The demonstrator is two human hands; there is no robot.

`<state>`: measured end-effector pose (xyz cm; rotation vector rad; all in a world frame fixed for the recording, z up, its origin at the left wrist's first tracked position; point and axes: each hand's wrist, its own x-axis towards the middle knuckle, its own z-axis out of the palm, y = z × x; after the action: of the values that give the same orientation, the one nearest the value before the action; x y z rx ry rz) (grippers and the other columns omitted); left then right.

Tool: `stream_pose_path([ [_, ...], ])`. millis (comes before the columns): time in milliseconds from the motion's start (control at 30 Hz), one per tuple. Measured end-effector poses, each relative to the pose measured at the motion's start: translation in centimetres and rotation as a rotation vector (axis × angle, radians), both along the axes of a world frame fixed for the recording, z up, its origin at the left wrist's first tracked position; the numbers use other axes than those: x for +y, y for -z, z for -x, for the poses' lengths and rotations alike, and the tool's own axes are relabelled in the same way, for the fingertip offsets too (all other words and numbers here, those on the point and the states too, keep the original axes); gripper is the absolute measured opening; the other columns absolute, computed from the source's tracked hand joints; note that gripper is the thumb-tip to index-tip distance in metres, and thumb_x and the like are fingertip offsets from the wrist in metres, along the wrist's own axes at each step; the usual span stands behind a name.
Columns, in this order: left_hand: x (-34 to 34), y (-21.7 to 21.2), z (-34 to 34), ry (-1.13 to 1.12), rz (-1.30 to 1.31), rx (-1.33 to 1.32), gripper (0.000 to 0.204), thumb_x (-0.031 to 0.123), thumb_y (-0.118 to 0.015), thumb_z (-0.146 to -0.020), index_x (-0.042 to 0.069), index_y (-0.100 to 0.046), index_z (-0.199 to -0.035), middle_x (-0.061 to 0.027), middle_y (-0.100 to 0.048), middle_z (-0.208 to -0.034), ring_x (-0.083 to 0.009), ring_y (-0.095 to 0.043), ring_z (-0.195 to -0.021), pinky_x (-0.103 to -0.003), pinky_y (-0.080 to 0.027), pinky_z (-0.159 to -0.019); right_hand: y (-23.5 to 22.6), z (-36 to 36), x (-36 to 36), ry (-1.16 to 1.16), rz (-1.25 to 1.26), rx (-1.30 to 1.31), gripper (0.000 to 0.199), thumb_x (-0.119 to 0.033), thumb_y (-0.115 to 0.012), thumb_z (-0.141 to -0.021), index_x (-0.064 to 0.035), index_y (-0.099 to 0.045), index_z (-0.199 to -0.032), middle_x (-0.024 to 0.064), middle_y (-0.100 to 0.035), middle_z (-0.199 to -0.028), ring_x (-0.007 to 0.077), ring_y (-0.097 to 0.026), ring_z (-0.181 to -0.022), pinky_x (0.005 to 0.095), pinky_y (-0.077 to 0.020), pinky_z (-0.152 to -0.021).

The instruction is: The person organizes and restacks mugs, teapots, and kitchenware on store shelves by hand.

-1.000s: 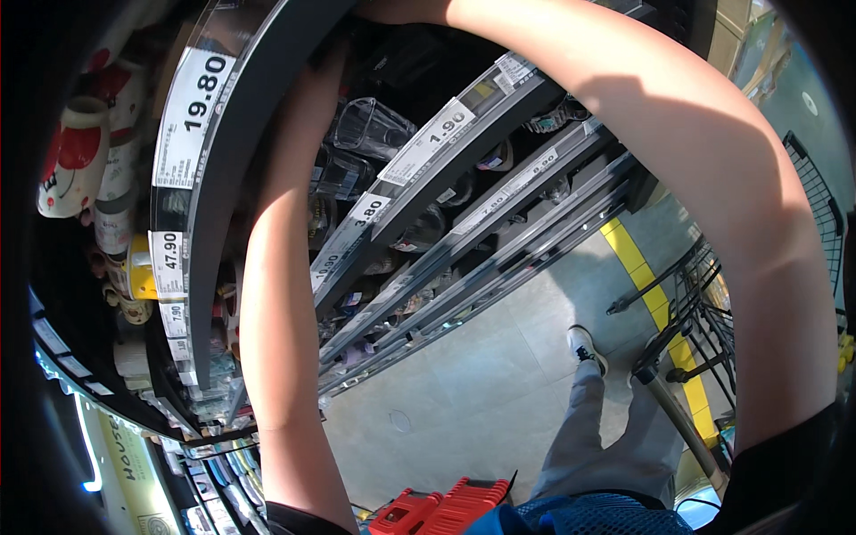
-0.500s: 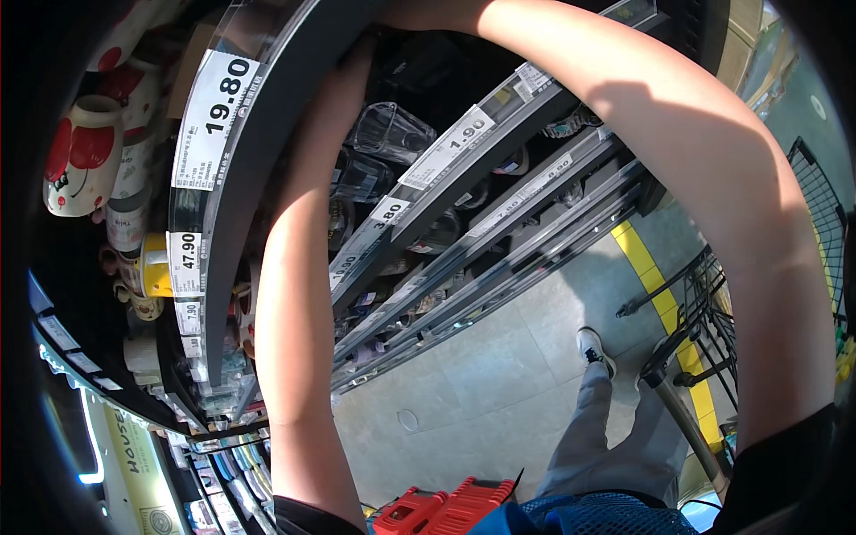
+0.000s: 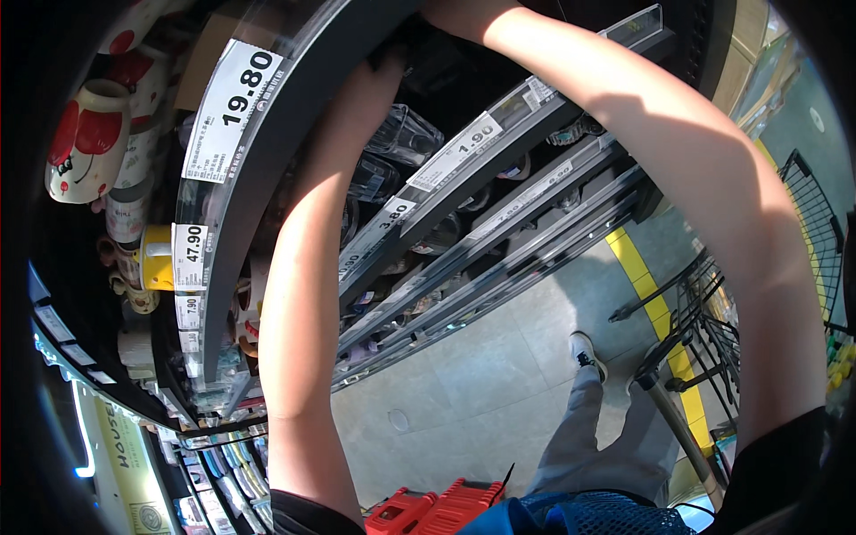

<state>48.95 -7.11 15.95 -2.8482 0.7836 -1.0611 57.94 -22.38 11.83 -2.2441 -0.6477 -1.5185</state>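
Both my arms reach up into the dark gap between two black shelf levels. My left hand is in there beside the clear glassware, its fingers lost in shadow. At the picture's top edge, my right hand is only partly seen, and its fingers are hidden. Whether either hand touches or holds anything is too dark to make out. Another clear vessel stands nearer along the same shelf, behind a clear label strip with white price tags.
On the upper shelf at left stand a white mug with red shapes and a yellow mug. Lower shelves hold more small wares. A black wire cart is at right, above a yellow floor stripe. A red device hangs at my front.
The shelves have shifted slightly in view. My left forearm and hand have moved a little to the right, and more of the left hand shows. The right arm stays raised.
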Motion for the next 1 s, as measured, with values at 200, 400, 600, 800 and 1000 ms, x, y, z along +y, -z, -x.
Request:
stream_pose_path([
  [200,0.1,-0.6,0.5,0.021,0.068,0.228,0.030,0.028,-0.066,-0.087,0.006,-0.066,-0.106,-0.0153,-0.068,-0.100,-0.0268,-0.065,-0.095,-0.035,-0.048,-0.087,-0.9,8.6,-3.1,-0.339,-0.598,0.256,0.025,-0.005,-0.051,-0.089,0.0029,-0.059,-0.112,0.0249,-0.062,-0.109,0.0407,-0.062,-0.097,0.0437,-0.0507,-0.084],
  [400,0.5,0.3,-0.1,-0.005,0.140,0.287,0.034,0.032,-0.066,-0.088,0.006,-0.067,-0.110,-0.0128,-0.069,-0.097,-0.0243,-0.065,-0.094,-0.034,-0.047,-0.087,-0.8,12.7,-5.0,-0.478,-0.703,0.707,0.026,-0.010,-0.054,-0.090,0.0003,-0.060,-0.113,0.0226,-0.064,-0.108,0.0380,-0.059,-0.108,0.0420,-0.0495,-0.089],
  [600,-0.1,0.0,0.1,-0.102,0.131,0.316,0.037,0.034,-0.062,-0.091,0.005,-0.067,-0.113,-0.0146,-0.070,-0.095,-0.0242,-0.065,-0.092,-0.034,-0.048,-0.086,-0.7,13.0,-4.8,-0.174,-0.210,0.888,0.029,-0.025,-0.050,-0.084,-0.0079,-0.071,-0.095,0.0150,-0.071,-0.093,0.0332,-0.068,-0.090,0.0410,-0.0530,-0.086],
  [800,0.9,1.3,-0.9,-0.039,0.147,0.191,0.033,0.030,-0.060,-0.093,0.004,-0.067,-0.113,-0.0145,-0.070,-0.100,-0.0226,-0.064,-0.094,-0.033,-0.047,-0.087,-1.0,12.8,-4.2,-0.088,-0.018,1.083,0.041,-0.035,-0.043,-0.094,-0.0177,-0.062,-0.127,0.0116,-0.064,-0.123,0.0320,-0.059,-0.114,0.0419,-0.0432,-0.103],
  [1000,0.5,1.6,-0.8,0.010,0.585,0.385,0.026,0.019,-0.061,-0.092,0.008,-0.068,-0.114,-0.0084,-0.068,-0.112,-0.0184,-0.059,-0.107,-0.032,-0.042,-0.094,0.2,12.5,-4.0,-0.089,-0.107,0.834,0.030,-0.021,-0.047,-0.080,-0.0092,-0.074,-0.084,0.0139,-0.072,-0.091,0.0320,-0.068,-0.089,0.0418,-0.0536,-0.083],
])
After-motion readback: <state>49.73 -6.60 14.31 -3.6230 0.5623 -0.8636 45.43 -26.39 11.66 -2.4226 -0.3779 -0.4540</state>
